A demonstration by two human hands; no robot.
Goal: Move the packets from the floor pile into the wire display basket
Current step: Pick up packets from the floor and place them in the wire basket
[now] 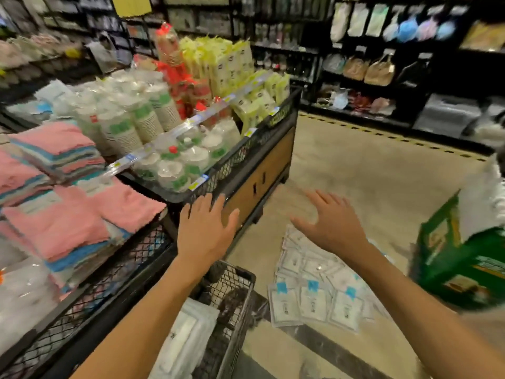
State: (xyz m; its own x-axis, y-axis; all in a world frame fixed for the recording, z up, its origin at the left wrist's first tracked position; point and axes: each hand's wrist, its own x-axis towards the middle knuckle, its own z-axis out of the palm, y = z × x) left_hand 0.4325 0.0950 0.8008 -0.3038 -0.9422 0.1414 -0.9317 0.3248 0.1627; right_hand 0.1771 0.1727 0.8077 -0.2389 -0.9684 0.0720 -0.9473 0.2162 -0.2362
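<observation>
Now both hands are spread and hold nothing, the right hand (332,225) hanging directly above the floor packets (314,285), nearer than the left hand (203,231), with the wire basket (235,291) lying just left of the pile.

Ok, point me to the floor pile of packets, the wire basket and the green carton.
floor pile of packets (314,296), head view, on a blue-tabbed packet in the front row.
wire basket (235,285), head view, on its right mesh wall.
green carton (459,255), head view, on its green side panel.

Both hands empty, fingers spread: left hand (206,228) over wire basket (240,272), right hand (332,224) above floor packets (314,291).
</observation>
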